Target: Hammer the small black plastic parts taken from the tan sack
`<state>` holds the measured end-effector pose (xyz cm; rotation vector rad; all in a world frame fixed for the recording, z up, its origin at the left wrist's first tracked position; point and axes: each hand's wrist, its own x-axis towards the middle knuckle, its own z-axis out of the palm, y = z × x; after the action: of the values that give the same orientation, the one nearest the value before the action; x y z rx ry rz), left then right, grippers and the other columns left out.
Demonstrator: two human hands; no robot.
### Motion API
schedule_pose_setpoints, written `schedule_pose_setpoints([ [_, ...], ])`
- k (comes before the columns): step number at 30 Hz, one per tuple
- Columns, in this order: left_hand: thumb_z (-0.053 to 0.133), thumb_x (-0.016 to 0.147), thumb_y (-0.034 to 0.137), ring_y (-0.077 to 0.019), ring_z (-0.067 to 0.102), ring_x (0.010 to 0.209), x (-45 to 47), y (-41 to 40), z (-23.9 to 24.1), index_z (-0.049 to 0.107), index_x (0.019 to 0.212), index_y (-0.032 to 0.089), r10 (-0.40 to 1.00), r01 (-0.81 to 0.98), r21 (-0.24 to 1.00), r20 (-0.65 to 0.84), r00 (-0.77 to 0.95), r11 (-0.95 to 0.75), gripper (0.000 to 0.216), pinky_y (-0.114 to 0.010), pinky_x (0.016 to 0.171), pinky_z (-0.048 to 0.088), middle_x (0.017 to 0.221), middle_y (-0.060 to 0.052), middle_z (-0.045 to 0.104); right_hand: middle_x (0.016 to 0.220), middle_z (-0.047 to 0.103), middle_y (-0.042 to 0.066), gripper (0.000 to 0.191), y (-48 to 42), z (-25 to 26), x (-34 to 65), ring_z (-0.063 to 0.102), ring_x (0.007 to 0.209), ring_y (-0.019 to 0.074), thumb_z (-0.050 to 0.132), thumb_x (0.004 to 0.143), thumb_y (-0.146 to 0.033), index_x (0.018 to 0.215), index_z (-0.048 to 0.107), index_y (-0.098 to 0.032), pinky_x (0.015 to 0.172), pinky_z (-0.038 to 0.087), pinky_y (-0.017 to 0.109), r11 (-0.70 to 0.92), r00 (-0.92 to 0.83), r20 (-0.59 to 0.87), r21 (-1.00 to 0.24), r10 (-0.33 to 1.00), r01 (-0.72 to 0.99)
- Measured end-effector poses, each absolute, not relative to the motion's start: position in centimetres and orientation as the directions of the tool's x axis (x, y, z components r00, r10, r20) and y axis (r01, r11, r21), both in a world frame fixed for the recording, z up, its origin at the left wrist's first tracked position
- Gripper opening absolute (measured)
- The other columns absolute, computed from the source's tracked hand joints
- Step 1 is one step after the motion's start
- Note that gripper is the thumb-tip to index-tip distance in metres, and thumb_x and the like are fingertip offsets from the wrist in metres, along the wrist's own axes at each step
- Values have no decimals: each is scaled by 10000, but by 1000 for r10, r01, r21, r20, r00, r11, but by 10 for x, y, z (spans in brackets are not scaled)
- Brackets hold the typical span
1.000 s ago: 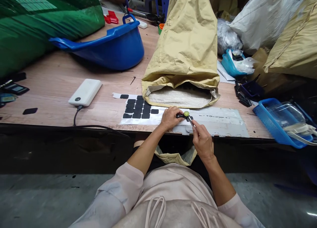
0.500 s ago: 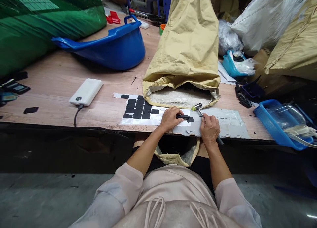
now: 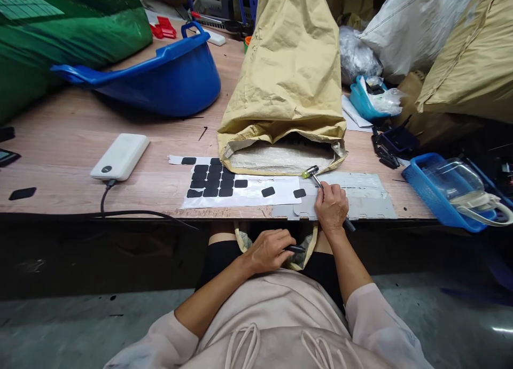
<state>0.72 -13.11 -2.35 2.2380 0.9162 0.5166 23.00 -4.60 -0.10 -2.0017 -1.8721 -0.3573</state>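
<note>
My right hand (image 3: 333, 206) is wrapped round the handle of a small hammer (image 3: 316, 179), its yellow-and-metal head close to the table surface. Below the table edge, over the open bag (image 3: 310, 251) on my lap, my left hand (image 3: 272, 250) grips a slim black part (image 3: 295, 248), mostly covered by the fingers. On the table in front lies a white sheet (image 3: 252, 198) with rows of black rounded pads (image 3: 212, 184). Two loose-looking pads sit toward its right end. A grey board (image 3: 372, 203) lies beneath my right hand.
A large tan sack (image 3: 292, 85) lies with its mouth toward me. To its left stand a blue basin (image 3: 168, 85) and a white power bank (image 3: 120, 156) with a cable. A blue basket (image 3: 428, 192) sits at the right edge. A green bag (image 3: 72, 43) fills the far left.
My left hand has moved from the board down to the lap bag, carrying the black part. Another pad now shows on the sheet. The view has shifted slightly; the right hand still holds the hammer.
</note>
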Motion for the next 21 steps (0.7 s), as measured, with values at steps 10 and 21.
schedule_pose_setpoints([
  [10, 711, 916, 324, -196, 719, 878, 11, -91, 24, 771, 1043, 218, 680, 502, 785, -145, 719, -364, 175, -272, 781, 520, 960, -30, 781, 1016, 623, 98, 287, -46, -3, 229, 476, 928, 244, 505, 1026, -271, 1234, 693, -211, 749, 311, 349, -37, 59, 456, -57, 888, 998],
  [21, 513, 915, 125, -382, 697, 1160, -5, 99, 56, 693, 1262, 170, 985, 921, 351, -84, -148, 169, 394, -483, 957, 549, 1201, -214, 737, 992, 607, 88, 273, -48, -1, 226, 468, 923, 246, 497, 1019, -252, 1206, 690, -209, 743, 304, 348, -24, 45, 468, -50, 883, 998],
])
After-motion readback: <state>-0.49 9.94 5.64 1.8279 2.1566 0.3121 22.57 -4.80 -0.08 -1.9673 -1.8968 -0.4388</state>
